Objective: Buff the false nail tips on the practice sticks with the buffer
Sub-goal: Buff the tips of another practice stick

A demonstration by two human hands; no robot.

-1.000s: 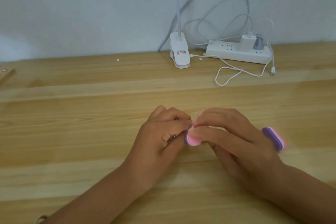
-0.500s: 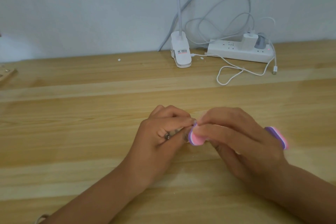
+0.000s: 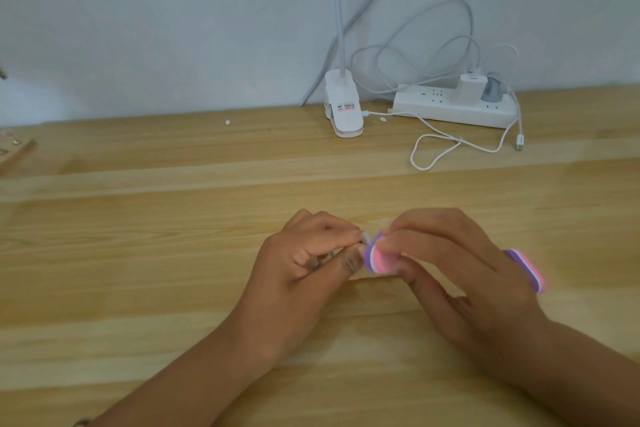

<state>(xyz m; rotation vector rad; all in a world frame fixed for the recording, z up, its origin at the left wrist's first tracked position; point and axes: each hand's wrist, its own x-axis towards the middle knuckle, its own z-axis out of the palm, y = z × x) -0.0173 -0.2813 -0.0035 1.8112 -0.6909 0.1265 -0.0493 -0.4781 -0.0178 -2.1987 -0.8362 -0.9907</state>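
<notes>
We are clamping our right grip (image 3: pixel 460 274) on one buffer (image 3: pixel 379 258), our left grip (image 3: pixel 304 274) on one practice stick (image 3: pixel 364 238); one clip label (image 3: pixel 346 107), unreadable.

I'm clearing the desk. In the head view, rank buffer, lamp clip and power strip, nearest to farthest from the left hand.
1. buffer, in the right hand, right beside the left hand and its practice stick.
2. lamp clip, behind, by the wall.
3. power strip, behind, farther right.

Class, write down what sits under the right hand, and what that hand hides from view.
The buffer runs under the right hand; its pink-and-purple ends poke out either side. The fingers cover its middle, and the table beneath the palm is hidden.
</notes>
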